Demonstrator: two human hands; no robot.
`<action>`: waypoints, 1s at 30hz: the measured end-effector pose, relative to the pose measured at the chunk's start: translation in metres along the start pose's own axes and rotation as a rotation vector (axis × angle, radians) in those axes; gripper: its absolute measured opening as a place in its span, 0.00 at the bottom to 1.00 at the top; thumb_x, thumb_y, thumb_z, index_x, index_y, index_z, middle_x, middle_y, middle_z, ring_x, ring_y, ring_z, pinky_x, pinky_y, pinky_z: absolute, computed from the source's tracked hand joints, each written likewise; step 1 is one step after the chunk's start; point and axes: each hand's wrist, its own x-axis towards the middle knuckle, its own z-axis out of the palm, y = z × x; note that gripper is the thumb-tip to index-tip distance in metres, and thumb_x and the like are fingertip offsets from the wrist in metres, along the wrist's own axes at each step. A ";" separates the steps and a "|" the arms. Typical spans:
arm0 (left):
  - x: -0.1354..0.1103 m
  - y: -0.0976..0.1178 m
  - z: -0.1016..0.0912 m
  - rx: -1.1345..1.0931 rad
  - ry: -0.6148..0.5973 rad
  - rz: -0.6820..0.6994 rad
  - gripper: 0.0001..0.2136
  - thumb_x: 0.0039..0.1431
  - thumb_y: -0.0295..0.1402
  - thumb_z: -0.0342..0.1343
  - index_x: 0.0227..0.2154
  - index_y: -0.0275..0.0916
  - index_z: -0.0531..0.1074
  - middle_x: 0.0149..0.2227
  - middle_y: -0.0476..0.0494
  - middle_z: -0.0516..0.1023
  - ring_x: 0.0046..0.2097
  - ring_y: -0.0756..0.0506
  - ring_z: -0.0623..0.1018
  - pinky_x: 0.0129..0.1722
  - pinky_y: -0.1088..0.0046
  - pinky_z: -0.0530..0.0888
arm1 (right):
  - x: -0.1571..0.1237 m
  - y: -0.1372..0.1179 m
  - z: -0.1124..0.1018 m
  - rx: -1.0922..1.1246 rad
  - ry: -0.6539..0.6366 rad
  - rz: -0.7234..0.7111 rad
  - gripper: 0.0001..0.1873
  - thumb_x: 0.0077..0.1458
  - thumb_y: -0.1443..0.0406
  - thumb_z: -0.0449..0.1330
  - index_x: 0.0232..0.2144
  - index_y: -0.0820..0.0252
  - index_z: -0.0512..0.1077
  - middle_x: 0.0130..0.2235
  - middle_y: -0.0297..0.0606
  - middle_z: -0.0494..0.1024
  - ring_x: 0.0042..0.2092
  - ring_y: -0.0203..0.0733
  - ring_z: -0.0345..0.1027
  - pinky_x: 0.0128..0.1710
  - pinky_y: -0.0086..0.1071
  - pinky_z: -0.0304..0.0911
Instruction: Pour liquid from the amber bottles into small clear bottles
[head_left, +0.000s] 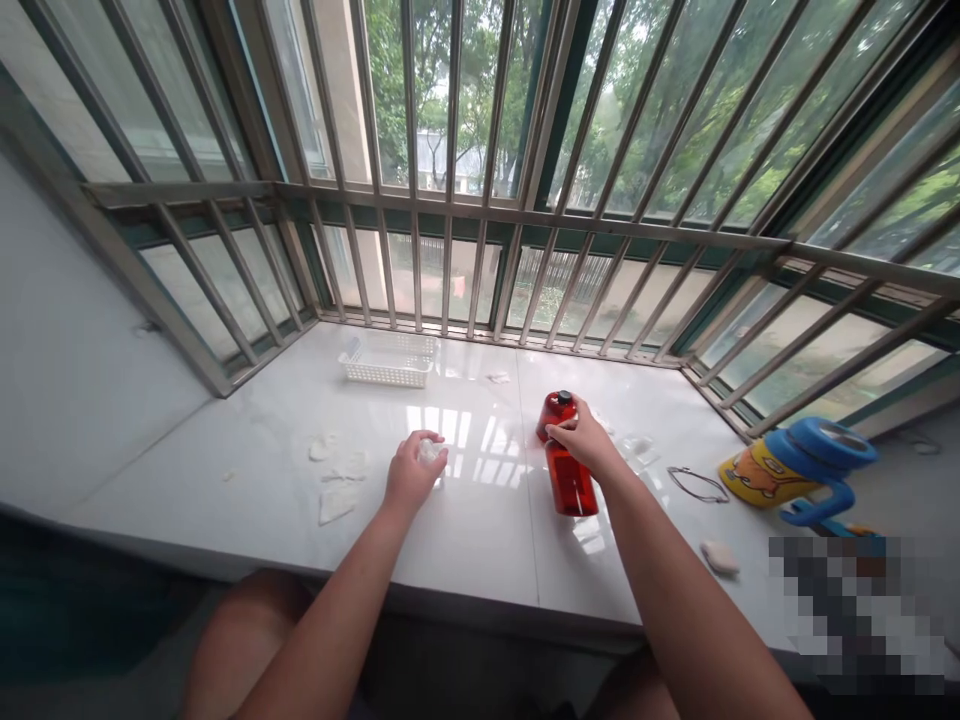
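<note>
Gripping a smooth, see-through red bottle, the right hand has its thumb and fingers curled around the narrow middle; whether the base touches the glossy white desk is unclear. The left hand, half closed, pinches a small, shiny, whitish lump. Ragged, thin white scraps lie left of it, a latticed plastic basket beyond it. Well right of the right hand stands a chunky, rounded blue-and-yellow jug.
</note>
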 end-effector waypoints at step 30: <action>-0.005 0.006 0.005 0.025 0.095 -0.015 0.10 0.57 0.42 0.64 0.40 0.46 0.80 0.40 0.47 0.86 0.41 0.41 0.84 0.47 0.66 0.79 | -0.126 0.045 0.042 0.435 0.457 -0.178 0.19 0.61 0.49 0.67 0.46 0.53 0.72 0.55 0.45 0.81 0.57 0.54 0.76 0.60 0.52 0.69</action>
